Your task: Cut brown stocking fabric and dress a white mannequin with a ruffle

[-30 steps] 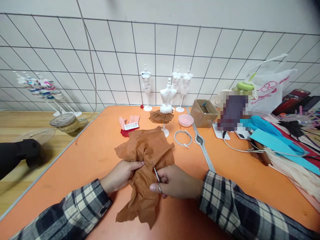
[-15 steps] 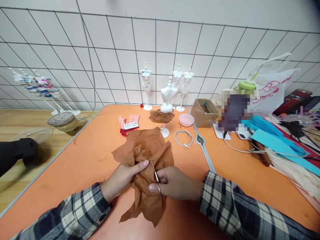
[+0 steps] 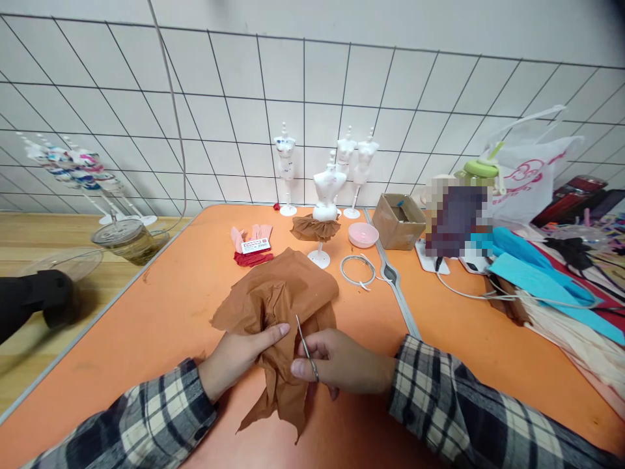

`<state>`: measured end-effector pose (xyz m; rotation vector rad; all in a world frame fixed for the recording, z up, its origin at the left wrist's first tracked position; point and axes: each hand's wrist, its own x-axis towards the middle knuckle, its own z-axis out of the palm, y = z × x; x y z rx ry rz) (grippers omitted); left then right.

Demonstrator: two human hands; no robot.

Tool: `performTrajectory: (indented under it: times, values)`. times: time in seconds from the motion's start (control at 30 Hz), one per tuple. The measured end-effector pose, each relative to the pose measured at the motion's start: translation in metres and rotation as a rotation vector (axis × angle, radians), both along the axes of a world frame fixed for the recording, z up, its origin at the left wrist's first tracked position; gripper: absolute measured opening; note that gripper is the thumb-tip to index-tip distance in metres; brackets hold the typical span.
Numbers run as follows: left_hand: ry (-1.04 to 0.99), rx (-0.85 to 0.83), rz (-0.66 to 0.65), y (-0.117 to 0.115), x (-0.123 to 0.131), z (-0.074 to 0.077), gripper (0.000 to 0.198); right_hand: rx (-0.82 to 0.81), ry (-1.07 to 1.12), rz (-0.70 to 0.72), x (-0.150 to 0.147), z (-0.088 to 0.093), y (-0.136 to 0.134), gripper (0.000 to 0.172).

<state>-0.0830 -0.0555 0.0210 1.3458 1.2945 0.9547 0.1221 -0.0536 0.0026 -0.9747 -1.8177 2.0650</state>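
A crumpled sheet of brown crepe paper (image 3: 280,306) lies on the orange table (image 3: 185,306) in front of me. My left hand (image 3: 239,355) pinches a fold of it, thumb stretched toward the blades. My right hand (image 3: 339,361) holds small silver scissors (image 3: 305,345), fingers through the loops, blades pointing up into the paper beside my left thumb. Behind the paper stands a white mini mannequin (image 3: 325,195) wearing a brown ruffled skirt.
Three more white mannequins (image 3: 349,166) stand by the grid wall. A pink bowl (image 3: 363,234), a white ring (image 3: 356,268), a cardboard box (image 3: 399,221), red and pink scraps (image 3: 251,247), blue paper (image 3: 532,267) and a plastic bag (image 3: 530,172) lie around. A glass jar (image 3: 124,241) sits left.
The brown paper has been gathered and pulled toward me, its lower flap shorter. My left hand shifted slightly along the fold; the scissors stay at the same spot.
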Motion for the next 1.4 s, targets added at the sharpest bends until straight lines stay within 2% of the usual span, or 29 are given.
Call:
performTrajectory:
  times: [0.17, 0.33, 0.5, 0.7, 0.83, 0.97, 1.13, 1.4]
  values:
    - [0.043, 0.067, -0.003, 0.0, 0.0, 0.001, 0.033, 0.017, -0.045, 0.015, 0.001, 0.004, -0.001, 0.043]
    - [0.021, 0.045, 0.056, -0.001, 0.004, 0.005, 0.039, 0.044, -0.063, 0.0, -0.001, 0.006, -0.002, 0.041]
    - [0.124, 0.043, 0.056, -0.001, 0.004, 0.005, 0.037, 0.12, -0.065, -0.005, -0.002, 0.004, -0.004, 0.04]
    - [0.031, 0.029, 0.096, -0.001, 0.003, 0.001, 0.036, 0.122, -0.054, -0.016, -0.003, 0.002, -0.004, 0.039]
    - [0.097, 0.032, 0.09, -0.001, 0.003, 0.001, 0.036, 0.141, -0.063, -0.01, -0.003, -0.001, -0.003, 0.043]
    - [0.12, 0.026, 0.09, -0.002, 0.005, 0.003, 0.037, 0.108, -0.057, 0.023, -0.005, -0.003, -0.003, 0.04]
    - [0.049, 0.013, 0.096, -0.003, 0.008, 0.003, 0.035, 0.166, -0.055, -0.068, -0.005, -0.003, -0.005, 0.038]
    - [0.183, 0.04, 0.088, -0.003, 0.006, -0.001, 0.032, 0.09, -0.026, -0.031, -0.006, -0.004, -0.005, 0.041]
